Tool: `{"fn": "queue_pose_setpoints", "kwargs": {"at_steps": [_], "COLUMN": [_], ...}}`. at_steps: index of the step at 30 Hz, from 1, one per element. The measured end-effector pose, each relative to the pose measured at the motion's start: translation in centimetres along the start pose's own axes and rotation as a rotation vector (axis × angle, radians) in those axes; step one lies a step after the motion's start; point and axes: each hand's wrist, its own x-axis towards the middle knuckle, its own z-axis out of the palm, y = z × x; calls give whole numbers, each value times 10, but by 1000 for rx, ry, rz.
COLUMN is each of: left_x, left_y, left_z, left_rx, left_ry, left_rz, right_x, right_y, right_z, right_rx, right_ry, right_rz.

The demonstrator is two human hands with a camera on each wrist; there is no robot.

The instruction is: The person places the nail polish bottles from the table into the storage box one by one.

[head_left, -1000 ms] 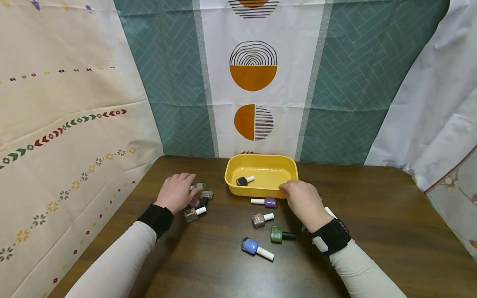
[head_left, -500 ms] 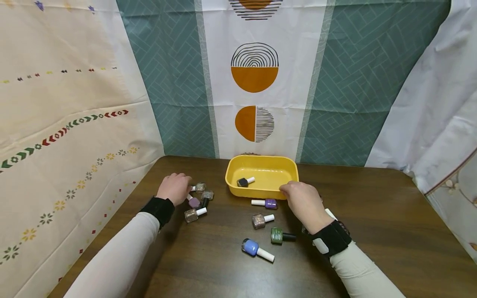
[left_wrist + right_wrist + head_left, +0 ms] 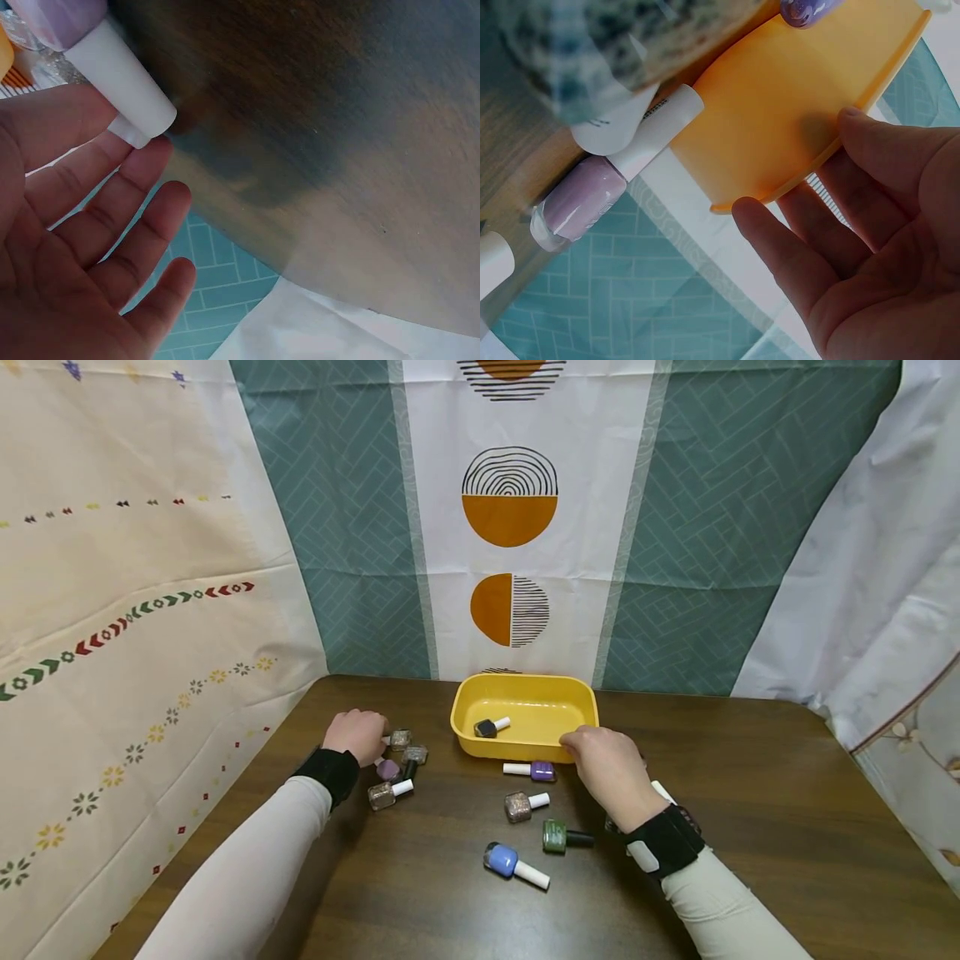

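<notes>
At the left, my left hand [image 3: 356,735] is at the white cap of a glittery nail polish bottle [image 3: 402,739]. The left wrist view shows thumb and index finger pinching that white cap [image 3: 129,135], the other fingers loosely bent. A mauve nail polish bottle [image 3: 387,769] lies just nearer, its cap partly covering the thumb tip in that view. My right hand [image 3: 607,768] grips the near right rim of a yellow plastic basin [image 3: 517,750], thumb on the outer wall and fingers over the rim. One dark nail polish bottle [image 3: 486,728] lies inside the basin.
In front of the basin lie a purple bottle [image 3: 543,771], a glittery bottle [image 3: 517,807], a green bottle [image 3: 555,836] and a blue bottle [image 3: 501,859]. More bottles lie beside the left hand and partly hidden under the right wrist. Patterned cloth [image 3: 360,527] hangs behind the table.
My left hand has drawn slightly left and its fingers have come together at the glittery bottle's cap, uncovering the mauve bottle. The right hand stays on the basin's rim.
</notes>
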Motion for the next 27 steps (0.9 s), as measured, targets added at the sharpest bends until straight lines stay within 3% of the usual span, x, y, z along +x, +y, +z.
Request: {"fn": "queue_pose_setpoints", "kwargs": {"at_steps": [14, 27], "left_x": [6, -2], "left_y": [0, 5], "left_z": [2, 0], "left_rx": [-22, -26], "left_ry": [13, 85], "left_rz": [11, 17], "right_x": [0, 1], "right_y": [1, 2], "right_z": [0, 0], "right_rx": [-2, -8], "right_ry": [-10, -6], "right_rz": [10, 1]}}
